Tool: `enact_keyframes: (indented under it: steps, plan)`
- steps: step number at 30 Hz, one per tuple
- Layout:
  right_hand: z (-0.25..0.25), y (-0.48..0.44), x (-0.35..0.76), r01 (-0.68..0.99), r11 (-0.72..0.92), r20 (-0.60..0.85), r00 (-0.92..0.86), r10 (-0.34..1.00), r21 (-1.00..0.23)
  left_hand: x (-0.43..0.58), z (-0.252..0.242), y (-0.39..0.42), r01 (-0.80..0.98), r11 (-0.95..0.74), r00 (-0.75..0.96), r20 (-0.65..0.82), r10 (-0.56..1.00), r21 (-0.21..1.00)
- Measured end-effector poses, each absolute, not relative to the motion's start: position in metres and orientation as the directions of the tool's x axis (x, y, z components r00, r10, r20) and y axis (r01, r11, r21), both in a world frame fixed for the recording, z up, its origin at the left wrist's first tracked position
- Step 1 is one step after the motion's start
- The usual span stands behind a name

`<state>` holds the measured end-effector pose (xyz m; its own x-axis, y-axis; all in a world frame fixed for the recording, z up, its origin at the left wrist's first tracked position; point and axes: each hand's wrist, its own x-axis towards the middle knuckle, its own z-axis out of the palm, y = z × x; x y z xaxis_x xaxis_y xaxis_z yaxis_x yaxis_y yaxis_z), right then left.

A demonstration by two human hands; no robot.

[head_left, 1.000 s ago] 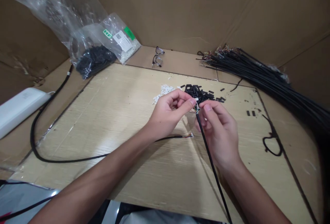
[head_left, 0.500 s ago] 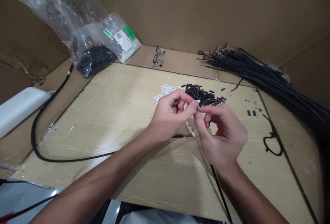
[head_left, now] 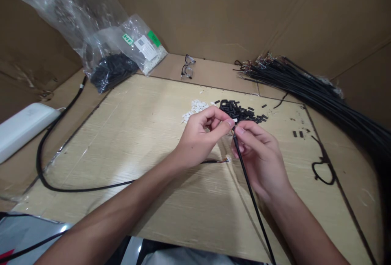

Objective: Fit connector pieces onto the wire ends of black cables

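My left hand (head_left: 207, 132) pinches a small white connector (head_left: 235, 120) between thumb and forefinger. Thin wires run from it into the stripped end of a black cable (head_left: 249, 179), which slants down to the bottom edge. My right hand (head_left: 259, 151) is closed, its thumb and forefinger pinching at the wires just below the connector; the exact grip is partly hidden. Behind my fingertips lie a pile of short black sleeves (head_left: 241, 110) and a pile of white connectors (head_left: 198, 107). Under my left wrist, another cable end with coloured wires and a white plug (head_left: 227, 159) rests on the board.
A bundle of black cables (head_left: 293, 77) lies at the back right. Bags of black (head_left: 113, 69) and white parts (head_left: 154, 59) stand back left, near a white box (head_left: 27, 126). Glasses (head_left: 187, 71) lie at the back; a black cable loop (head_left: 324, 171) is at right.
My right hand has turned and shifted its fingers, so the cable's upper end and wires now show between my hands. My left hand has stayed nearly still, holding the connector.
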<state>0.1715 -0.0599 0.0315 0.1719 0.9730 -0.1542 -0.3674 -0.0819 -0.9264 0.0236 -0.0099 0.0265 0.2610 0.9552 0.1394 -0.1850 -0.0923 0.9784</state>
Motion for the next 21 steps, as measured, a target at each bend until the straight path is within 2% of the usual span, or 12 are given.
enact_keyframes:
  steps: [10, 21]
  plan:
    - [0.0323, -0.0553, 0.179, -0.488, -0.346, -0.363, -0.062, 0.93, -0.802, 0.023, 0.0243, -0.0099, -0.22, -0.059, 0.31, 0.128, 0.942, 0.974]
    - [0.0304, -0.0545, 0.1799, -0.466, -0.326, -0.315, -0.104, 0.943, -0.823, 0.0208, 0.029, -0.0102, -0.172, -0.104, 0.254, 0.146, 0.956, 0.98]
